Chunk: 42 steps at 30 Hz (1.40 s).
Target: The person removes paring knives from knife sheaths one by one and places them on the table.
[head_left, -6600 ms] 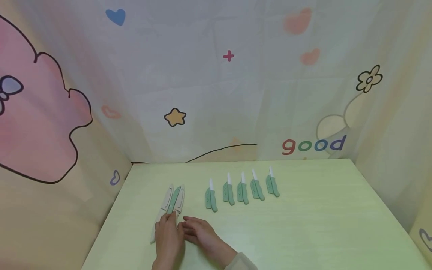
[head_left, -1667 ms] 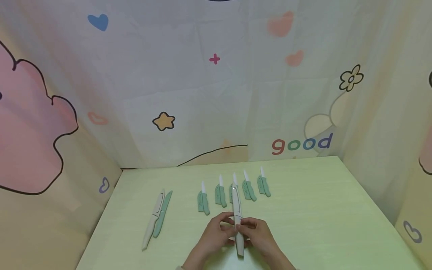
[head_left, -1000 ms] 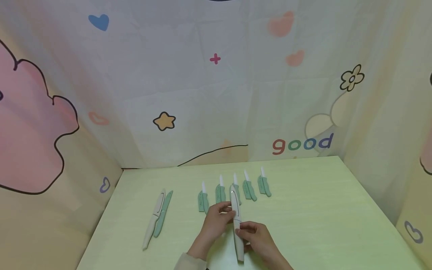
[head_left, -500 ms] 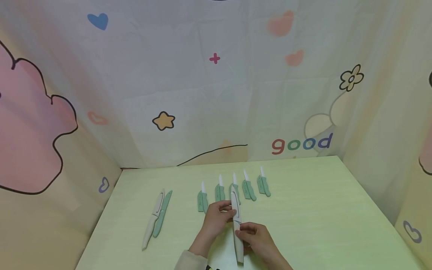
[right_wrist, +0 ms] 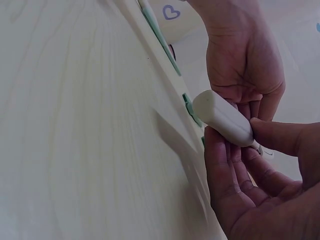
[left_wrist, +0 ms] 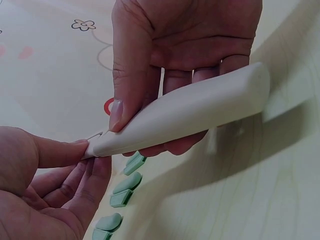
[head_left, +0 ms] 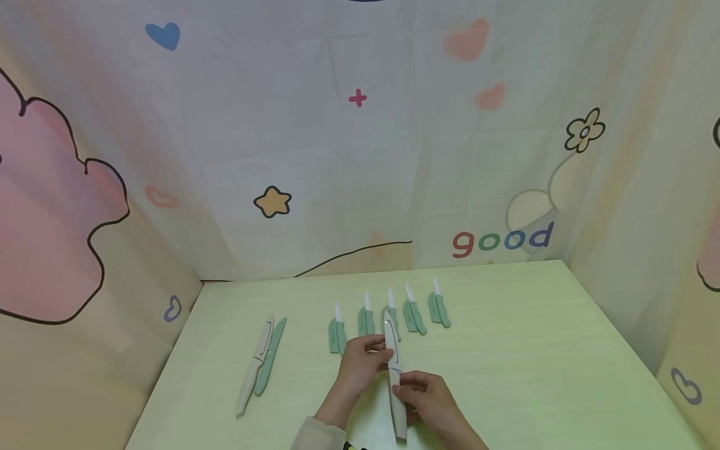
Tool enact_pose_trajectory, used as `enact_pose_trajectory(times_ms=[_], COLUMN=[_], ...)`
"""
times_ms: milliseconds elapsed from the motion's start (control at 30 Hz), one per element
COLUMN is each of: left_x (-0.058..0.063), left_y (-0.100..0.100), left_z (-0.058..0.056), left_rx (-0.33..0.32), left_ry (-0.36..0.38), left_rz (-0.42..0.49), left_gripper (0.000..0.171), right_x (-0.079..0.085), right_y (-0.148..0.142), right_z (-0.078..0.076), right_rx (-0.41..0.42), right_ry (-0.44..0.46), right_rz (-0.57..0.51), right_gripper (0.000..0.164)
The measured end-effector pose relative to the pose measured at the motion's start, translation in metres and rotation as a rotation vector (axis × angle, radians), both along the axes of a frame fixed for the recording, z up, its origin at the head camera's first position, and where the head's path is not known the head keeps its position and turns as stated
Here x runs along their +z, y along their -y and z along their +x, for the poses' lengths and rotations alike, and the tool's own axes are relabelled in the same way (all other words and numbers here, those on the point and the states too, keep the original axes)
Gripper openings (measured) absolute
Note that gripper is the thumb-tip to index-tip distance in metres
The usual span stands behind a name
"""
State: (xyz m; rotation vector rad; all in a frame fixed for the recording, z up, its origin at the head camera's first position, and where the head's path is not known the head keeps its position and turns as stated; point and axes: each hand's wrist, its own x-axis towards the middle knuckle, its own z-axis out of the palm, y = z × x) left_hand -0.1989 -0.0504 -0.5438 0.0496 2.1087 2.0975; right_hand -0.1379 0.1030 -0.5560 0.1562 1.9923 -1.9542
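Note:
A cream knife (head_left: 397, 406) in a pale sheath (head_left: 392, 340) is held above the table, its tip pointing away from me. My left hand (head_left: 360, 362) pinches the sheath near where it meets the handle, thumb on top. The right hand (head_left: 432, 397) grips the handle between thumb and fingers. In the left wrist view the knife's handle (left_wrist: 190, 112) shows its full length, and the sheath is mostly hidden. The right wrist view has the butt of the handle (right_wrist: 222, 117) towards the camera. No bare blade shows between sheath and handle.
On the pale green table (head_left: 506, 362), a second cream sheathed knife (head_left: 247, 384) lies at the left beside a green knife (head_left: 270, 362). Several small green-handled knives with white blades stand in a row behind the hands, including a small knife (head_left: 439, 306) at its right end. A printed curtain (head_left: 315, 137) hangs behind.
The cream knife has come from the left group to the middle. Since 1.7 s ago my left hand has shifted up from the handle onto the sheath. Over the last half second hardly anything moves.

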Motion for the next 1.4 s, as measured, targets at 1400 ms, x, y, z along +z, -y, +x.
enact_pose_trajectory(times_ms=[1400], left_x=[-0.006], left_y=[0.003], left_z=[-0.007], left_rx=[0.054], left_ry=[0.003], left_rz=[-0.024], left_gripper=[0.028], right_x=[0.0], right_y=[0.001], right_z=[0.005], right_rx=[0.065], right_ry=[0.035], right_rz=[0.03], right_gripper=[0.028])
